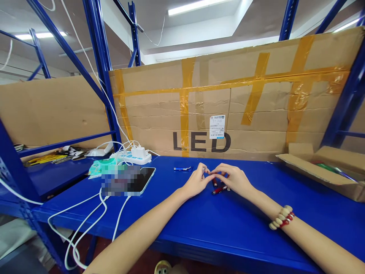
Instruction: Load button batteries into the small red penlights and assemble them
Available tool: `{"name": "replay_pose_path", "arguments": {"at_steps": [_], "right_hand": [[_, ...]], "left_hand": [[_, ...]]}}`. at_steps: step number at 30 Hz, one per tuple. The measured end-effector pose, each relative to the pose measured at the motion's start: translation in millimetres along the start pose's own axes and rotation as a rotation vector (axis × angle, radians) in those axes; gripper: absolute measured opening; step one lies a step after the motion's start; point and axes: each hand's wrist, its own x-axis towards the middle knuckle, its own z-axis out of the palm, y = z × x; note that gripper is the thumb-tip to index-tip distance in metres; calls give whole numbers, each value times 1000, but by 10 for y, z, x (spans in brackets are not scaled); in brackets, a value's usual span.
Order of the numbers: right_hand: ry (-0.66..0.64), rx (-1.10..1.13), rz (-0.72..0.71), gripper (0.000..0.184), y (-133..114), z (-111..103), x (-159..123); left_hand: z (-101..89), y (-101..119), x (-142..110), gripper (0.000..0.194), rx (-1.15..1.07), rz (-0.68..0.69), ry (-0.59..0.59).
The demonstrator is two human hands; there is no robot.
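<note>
My left hand (197, 181) and my right hand (234, 179) meet over the blue shelf top (199, 224), fingertips pinched together on something too small to make out. Just under my right hand lie two small red keychain flashlights (219, 190). A blue keychain flashlight (182, 169) lies a little to the left of my left hand, apart from it. My right wrist wears a bead bracelet (281, 218).
A phone (142, 180) with white cables (85, 217) lies at the left, beside a white power strip (129, 156) and a green packet (99, 167). An open cardboard box (322, 167) stands at the right. A taped cardboard wall marked LED (228, 110) closes the back.
</note>
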Motion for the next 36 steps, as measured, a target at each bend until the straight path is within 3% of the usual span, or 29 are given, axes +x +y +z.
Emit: {"name": "replay_pose_path", "arguments": {"at_steps": [6, 11, 24, 30, 36], "right_hand": [[-53, 28, 138, 21, -28, 11, 6], [-83, 76, 159, 25, -48, 31, 6], [-164, 179, 180, 20, -26, 74, -7], [-208, 95, 223, 17, -39, 73, -21], [-75, 61, 188, 20, -54, 0, -9]], "left_hand": [[-39, -22, 12, 25, 16, 27, 67], [-44, 17, 17, 32, 17, -5, 102], [-65, 7, 6, 39, 48, 3, -1], [-130, -45, 29, 40, 163, -21, -23], [-250, -36, 20, 36, 386, -32, -72]]}}
